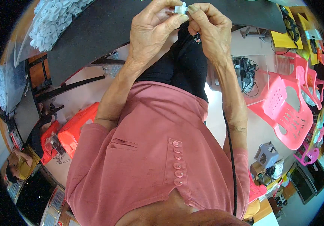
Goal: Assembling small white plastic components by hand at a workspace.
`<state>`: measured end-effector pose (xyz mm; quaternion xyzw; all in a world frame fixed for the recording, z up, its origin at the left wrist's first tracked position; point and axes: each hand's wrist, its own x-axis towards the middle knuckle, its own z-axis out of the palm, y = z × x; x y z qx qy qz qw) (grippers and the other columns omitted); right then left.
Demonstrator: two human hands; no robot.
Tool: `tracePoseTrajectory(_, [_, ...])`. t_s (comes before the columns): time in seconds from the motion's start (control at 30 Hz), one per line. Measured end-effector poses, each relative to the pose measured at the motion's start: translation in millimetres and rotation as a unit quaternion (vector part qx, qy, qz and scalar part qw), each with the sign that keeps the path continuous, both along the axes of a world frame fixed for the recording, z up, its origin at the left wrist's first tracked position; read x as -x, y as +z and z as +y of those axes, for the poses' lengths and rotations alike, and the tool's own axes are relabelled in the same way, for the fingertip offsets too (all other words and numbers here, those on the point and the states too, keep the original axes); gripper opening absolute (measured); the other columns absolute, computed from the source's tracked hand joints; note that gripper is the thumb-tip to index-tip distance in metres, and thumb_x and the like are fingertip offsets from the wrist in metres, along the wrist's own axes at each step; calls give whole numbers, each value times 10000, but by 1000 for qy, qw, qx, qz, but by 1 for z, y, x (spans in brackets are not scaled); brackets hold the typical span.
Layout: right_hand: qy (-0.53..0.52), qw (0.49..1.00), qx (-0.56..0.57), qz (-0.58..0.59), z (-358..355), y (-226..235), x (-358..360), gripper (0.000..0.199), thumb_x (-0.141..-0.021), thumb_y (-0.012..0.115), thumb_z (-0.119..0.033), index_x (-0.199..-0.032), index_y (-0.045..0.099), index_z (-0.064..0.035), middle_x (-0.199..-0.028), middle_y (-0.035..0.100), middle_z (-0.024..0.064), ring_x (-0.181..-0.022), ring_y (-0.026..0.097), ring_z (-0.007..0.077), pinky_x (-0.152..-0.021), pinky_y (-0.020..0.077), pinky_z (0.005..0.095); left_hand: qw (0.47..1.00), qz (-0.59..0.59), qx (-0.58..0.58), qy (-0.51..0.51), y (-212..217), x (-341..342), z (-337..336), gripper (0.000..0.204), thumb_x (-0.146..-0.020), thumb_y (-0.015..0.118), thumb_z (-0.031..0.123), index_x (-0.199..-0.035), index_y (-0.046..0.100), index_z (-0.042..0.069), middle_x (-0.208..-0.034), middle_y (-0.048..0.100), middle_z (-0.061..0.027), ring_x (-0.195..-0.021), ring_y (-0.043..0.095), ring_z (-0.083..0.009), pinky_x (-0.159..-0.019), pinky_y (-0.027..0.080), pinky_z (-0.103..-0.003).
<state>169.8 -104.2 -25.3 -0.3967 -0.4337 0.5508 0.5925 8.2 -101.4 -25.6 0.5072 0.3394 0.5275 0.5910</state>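
My left hand [152,32] and my right hand [211,32] are raised together at the top of the view, over the edge of a dark table [94,30]. Both pinch one small white plastic part [181,8] between thumb and fingertips. The left fingers cover its left side and the right fingertips touch its right side. A reddish bit shows at the part's left end, mostly hidden by my fingers. My forearms rise from a pink buttoned shirt [158,150] that fills the lower middle.
A heap of white plastic parts [53,19] lies at the table's far left. Pink plastic chairs [286,109] stand on the right, near a grey stool [267,154]. A red crate [75,132] sits on the floor at left, and another person [21,164] crouches beyond it.
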Motion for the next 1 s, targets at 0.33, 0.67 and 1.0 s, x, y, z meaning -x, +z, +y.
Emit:
tracePoseTrajectory(0.33, [-26, 998, -10, -63, -1, 0, 2, 146, -1000, 645, -116, -900, 681, -16, -735, 618, -25, -610, 512, 38, -563, 408, 196, 998, -47, 36, -6, 6, -5, -5, 284, -956, 673, -7, -1227, 590, 0, -1053, 680, -44, -948, 643, -92, -802, 539, -228])
tracePoseTrajectory(0.67, [-13, 998, -25, -61, -4, 7, 4, 154, -1003, 643, -115, -881, 663, -24, -738, 610, -33, -618, 508, 30, -567, 406, 191, 1000, -20, 18, -16, 0, -1, -5, 278, -953, 675, -4, -1219, 593, 2, -1032, 675, -41, -911, 643, -92, -770, 543, -233])
tracePoseTrajectory(1.0, [-3, 998, -4, 58, 9, 0, -4, 167, -1023, 609, -119, -896, 659, -24, -745, 610, -10, -606, 519, 49, -564, 422, 209, 1000, -25, 1, -6, -4, 2, 5, 299, -942, 675, -7, -1233, 605, 4, -1035, 676, -49, -938, 645, -113, -836, 529, -252])
